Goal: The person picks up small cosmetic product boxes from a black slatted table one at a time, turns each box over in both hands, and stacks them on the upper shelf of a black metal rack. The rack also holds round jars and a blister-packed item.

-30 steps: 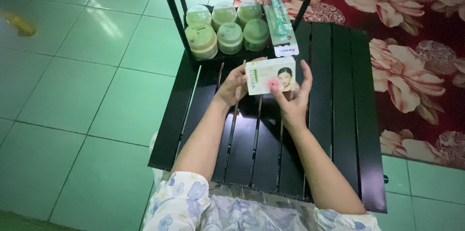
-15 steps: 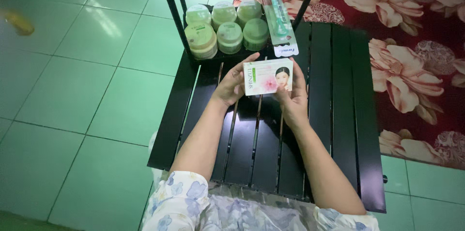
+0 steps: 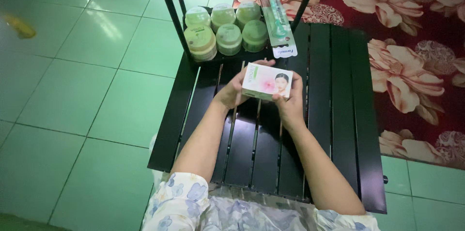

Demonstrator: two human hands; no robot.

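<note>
Both my hands hold a small white and pink carton (image 3: pixel 267 82) with a pink flower and a portrait printed on its face, above a black slatted table (image 3: pixel 334 129). My left hand (image 3: pixel 232 91) grips its left end and my right hand (image 3: pixel 289 104) grips its right end from below. The carton is tilted a little, face up toward me. Just beyond it stand several round green-lidded jars (image 3: pixel 224 30) in two rows, and a long packaged toothbrush (image 3: pixel 277 20) lies beside them on the right.
The table stands on green floor tiles (image 3: pixel 87 90). A dark red carpet with large flowers (image 3: pixel 411 52) lies to the right. A black metal frame (image 3: pixel 169 13) rises behind the jars. A yellow object (image 3: pixel 18 25) lies at far left.
The carton has tipped slightly, its left end now lower and its side face showing. My hands have kept their grip and shifted a little toward me.
</note>
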